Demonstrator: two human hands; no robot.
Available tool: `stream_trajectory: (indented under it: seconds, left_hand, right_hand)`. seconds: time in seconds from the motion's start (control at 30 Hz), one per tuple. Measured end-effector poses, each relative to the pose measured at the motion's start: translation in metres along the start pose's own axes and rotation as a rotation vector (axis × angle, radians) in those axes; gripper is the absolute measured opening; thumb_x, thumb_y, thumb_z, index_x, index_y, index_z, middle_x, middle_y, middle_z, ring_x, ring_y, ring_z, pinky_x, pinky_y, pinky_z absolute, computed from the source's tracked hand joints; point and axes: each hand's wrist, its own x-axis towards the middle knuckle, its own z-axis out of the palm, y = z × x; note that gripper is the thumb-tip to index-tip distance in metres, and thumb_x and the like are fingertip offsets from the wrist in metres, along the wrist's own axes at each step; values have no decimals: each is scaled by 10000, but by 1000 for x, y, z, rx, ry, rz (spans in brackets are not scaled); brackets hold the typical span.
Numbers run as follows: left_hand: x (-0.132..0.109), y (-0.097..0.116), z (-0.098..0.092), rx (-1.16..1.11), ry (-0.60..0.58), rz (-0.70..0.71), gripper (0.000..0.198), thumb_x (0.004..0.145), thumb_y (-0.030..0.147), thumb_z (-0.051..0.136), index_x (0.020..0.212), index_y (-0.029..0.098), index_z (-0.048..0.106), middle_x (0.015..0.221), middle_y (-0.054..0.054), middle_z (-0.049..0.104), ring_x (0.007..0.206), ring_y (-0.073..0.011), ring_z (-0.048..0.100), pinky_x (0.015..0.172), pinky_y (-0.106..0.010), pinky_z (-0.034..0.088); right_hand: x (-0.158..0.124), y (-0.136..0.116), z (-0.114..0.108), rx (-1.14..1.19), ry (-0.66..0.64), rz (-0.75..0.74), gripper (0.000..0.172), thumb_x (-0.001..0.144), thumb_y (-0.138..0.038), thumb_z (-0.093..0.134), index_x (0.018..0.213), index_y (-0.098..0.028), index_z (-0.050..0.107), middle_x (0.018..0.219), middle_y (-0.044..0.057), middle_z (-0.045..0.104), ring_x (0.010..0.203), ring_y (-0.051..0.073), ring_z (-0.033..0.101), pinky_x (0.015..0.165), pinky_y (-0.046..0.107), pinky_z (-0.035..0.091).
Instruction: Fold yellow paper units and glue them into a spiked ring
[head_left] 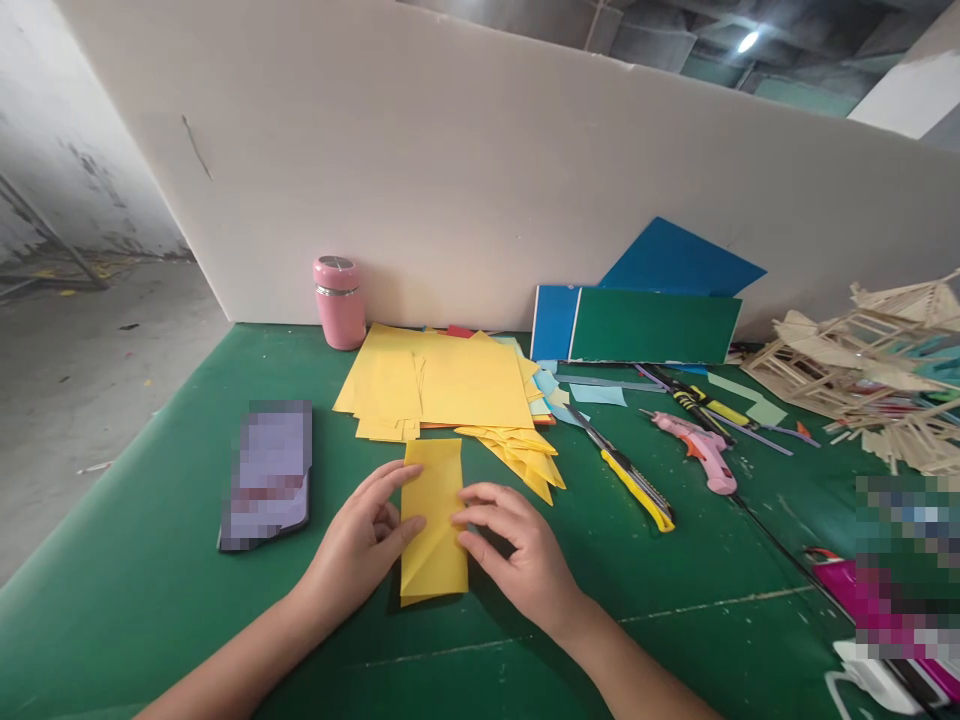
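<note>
A folded strip of yellow paper [435,510] stands out in front of me, its long side running away from me and a diagonal crease near its lower end. My left hand [371,525] grips its left edge, thumb on top and index finger near the upper corner. On the opposite edge, the fingertips of my right hand [517,545] hold the paper from the right. Just beyond lie a stack of yellow paper sheets [472,380] and several folded yellow pieces [521,455] fanned out.
A yellow utility knife [637,488] and a pink glue gun [697,450] lie to the right, its cord trailing forward. A phone [270,470] rests at left, a pink flask [340,305] behind it. Wooden stick models [877,360] crowd the far right. Boards [660,325] lean against the partition.
</note>
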Motion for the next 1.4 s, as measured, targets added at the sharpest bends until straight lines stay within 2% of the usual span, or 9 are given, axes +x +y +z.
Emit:
stream_trajectory:
  seconds: [0.1, 0.27, 0.37, 0.5, 0.77, 1.0, 1.2, 1.3, 1.4]
  left_hand:
    - [-1, 4, 2, -104, 7, -17, 435, 730, 387, 622, 1143, 250, 596, 1286, -111, 504, 501, -72, 480, 480, -274, 518]
    - [-5, 7, 8, -152, -2, -13, 474, 706, 356, 654, 1165, 258, 590, 1313, -116, 480, 497, -54, 463, 474, -266, 513]
    - [-6, 5, 9, -170, -48, -14, 509, 708, 349, 655, 1201, 266, 562, 1353, -125, 436, 514, -51, 456, 470, -257, 504]
    - [-7, 4, 9, -222, -94, -35, 544, 704, 329, 664, 1227, 258, 535, 1404, -138, 359, 531, -41, 446, 448, -232, 489]
    - [-5, 4, 8, -237, -116, -40, 529, 713, 302, 650, 1225, 256, 526, 1395, -128, 352, 550, -43, 444, 468, -234, 501]
    - [-6, 0, 8, -194, -149, -50, 525, 727, 311, 599, 1238, 261, 492, 1407, -126, 324, 546, -43, 418, 458, -247, 509]
    - [-5, -3, 8, -110, -135, -10, 510, 734, 304, 576, 1236, 277, 490, 1398, -120, 362, 549, -65, 448, 465, -266, 494]
    - [-4, -5, 5, -2, -122, 11, 495, 742, 308, 558, 1232, 279, 494, 1379, -110, 406, 544, -78, 465, 482, -281, 491]
    - [-3, -4, 2, 87, -126, 15, 492, 747, 306, 526, 1236, 262, 494, 1359, -106, 435, 539, -86, 471, 498, -287, 487]
  right_hand:
    - [0, 2, 3, 245, 86, 151, 185, 828, -374, 614, 937, -229, 578, 1076, 87, 610, 915, 198, 618, 745, 317, 538]
    - [1, -3, 6, 634, -60, 438, 485, 698, -516, 726, 869, -259, 352, 798, -2, 650, 750, 182, 649, 655, 299, 535]
    - [2, -6, 6, 710, -80, 512, 530, 670, -494, 760, 842, -266, 314, 802, -13, 674, 768, 199, 672, 685, 329, 536]
    - [3, -6, 5, 764, -74, 528, 544, 658, -467, 779, 837, -264, 307, 791, -25, 682, 766, 198, 687, 698, 329, 528]
    - [2, -5, 7, 745, -63, 521, 535, 645, -445, 791, 823, -259, 322, 766, -34, 664, 733, 177, 670, 672, 305, 517]
    - [0, -1, 9, 584, -64, 503, 527, 658, -477, 767, 840, -254, 326, 758, -28, 636, 697, 168, 633, 624, 293, 493]
    - [-2, -1, 11, 548, -73, 481, 451, 704, -437, 720, 848, -256, 333, 735, -35, 608, 660, 155, 598, 577, 269, 463]
    - [-3, 1, 11, 386, -46, 424, 362, 729, -382, 686, 861, -248, 376, 671, -50, 563, 588, 139, 555, 519, 243, 430]
    - [-2, 3, 7, 59, 20, 241, 172, 781, -298, 624, 845, -227, 481, 689, -22, 557, 595, 139, 522, 523, 247, 421]
